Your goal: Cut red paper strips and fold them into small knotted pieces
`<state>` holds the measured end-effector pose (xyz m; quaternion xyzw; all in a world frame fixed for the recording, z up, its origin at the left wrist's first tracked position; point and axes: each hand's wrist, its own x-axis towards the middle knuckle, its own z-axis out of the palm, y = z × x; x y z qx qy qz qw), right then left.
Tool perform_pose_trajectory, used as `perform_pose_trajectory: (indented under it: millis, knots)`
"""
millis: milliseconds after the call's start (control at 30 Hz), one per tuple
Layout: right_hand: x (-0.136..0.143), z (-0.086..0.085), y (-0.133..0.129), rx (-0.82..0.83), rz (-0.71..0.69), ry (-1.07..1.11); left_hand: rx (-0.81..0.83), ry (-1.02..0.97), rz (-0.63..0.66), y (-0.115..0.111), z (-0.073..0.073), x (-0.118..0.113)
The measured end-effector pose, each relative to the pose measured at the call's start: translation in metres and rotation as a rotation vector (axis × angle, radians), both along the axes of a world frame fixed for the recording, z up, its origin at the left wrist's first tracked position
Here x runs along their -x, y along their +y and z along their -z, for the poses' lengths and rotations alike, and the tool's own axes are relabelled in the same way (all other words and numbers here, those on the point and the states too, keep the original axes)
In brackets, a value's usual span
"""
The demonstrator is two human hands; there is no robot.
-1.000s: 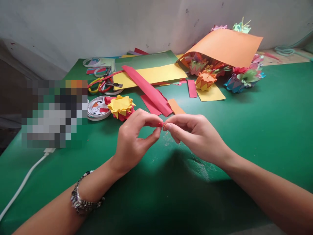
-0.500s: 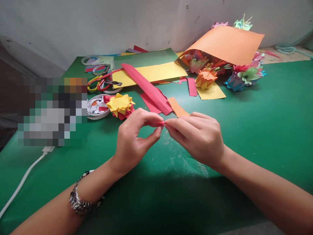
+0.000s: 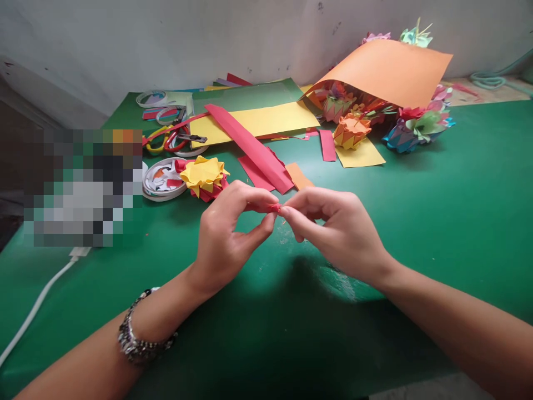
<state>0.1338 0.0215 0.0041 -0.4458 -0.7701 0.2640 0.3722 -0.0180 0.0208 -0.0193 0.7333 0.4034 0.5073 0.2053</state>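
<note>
Between my two hands is a small piece of red paper (image 3: 274, 208), rolled or folded tight, most of it covered by fingertips. My left hand (image 3: 229, 233) pinches it between thumb and forefinger. From the other side, the thumb and forefinger of my right hand (image 3: 337, 222) close on its right end. Behind my left hand sits a yellow and red folded paper flower (image 3: 205, 175). Just beyond the fingers lie a long red paper strip (image 3: 250, 147) and an orange paper piece (image 3: 297, 176) on the green table (image 3: 437, 233).
Scissors (image 3: 170, 139), a box cutter (image 3: 195, 138) and a tape roll holding scraps (image 3: 164, 194) lie at left. A yellow paper sheet (image 3: 270, 119) is behind. Paper flowers (image 3: 406, 130) under an orange sheet (image 3: 391, 69) stand back right. A white cable (image 3: 41, 300) runs along the left.
My right hand has turned, its thumb now showing along the near side and its fingers curled behind. The left hand keeps its pinch, and slightly more red paper shows.
</note>
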Motion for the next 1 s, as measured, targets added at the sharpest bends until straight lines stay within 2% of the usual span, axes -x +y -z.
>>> perform_pose_trajectory:
  millis: [67,133,200,333,433,533,600,800,900,1000]
  knots:
    - [0.0,-0.003,0.001,0.168,-0.057,0.072,-0.018,0.018,-0.01,0.0,-0.001,0.0]
    - [0.0,-0.003,0.001,0.177,-0.054,0.075,-0.045,0.054,-0.02,0.001,-0.001,0.001]
    - [0.0,0.002,0.0,0.019,0.001,0.007,-0.077,0.095,-0.028,0.001,-0.002,0.001]
    - [-0.002,0.011,0.001,-0.464,0.079,-0.209,-0.019,0.034,0.004,0.001,-0.001,0.001]
    - [-0.005,0.009,0.006,-0.551,0.057,-0.235,0.124,-0.107,0.031,0.003,-0.001,0.001]
    - [-0.01,0.001,0.013,-0.438,0.111,-0.107,0.227,-0.193,0.039,0.005,-0.002,0.0]
    - [-0.013,-0.002,0.016,-0.271,0.133,0.008,0.264,-0.23,0.043,0.006,-0.003,0.0]
    - [-0.011,-0.002,0.014,0.276,-0.036,0.37,0.36,-0.3,0.066,0.005,-0.008,0.0]
    - [-0.009,-0.002,0.012,0.452,-0.061,0.54,0.434,-0.329,0.041,0.005,-0.009,0.0]
    - [-0.009,-0.002,0.012,0.559,-0.064,0.646,0.479,-0.353,0.063,0.006,-0.008,0.0]
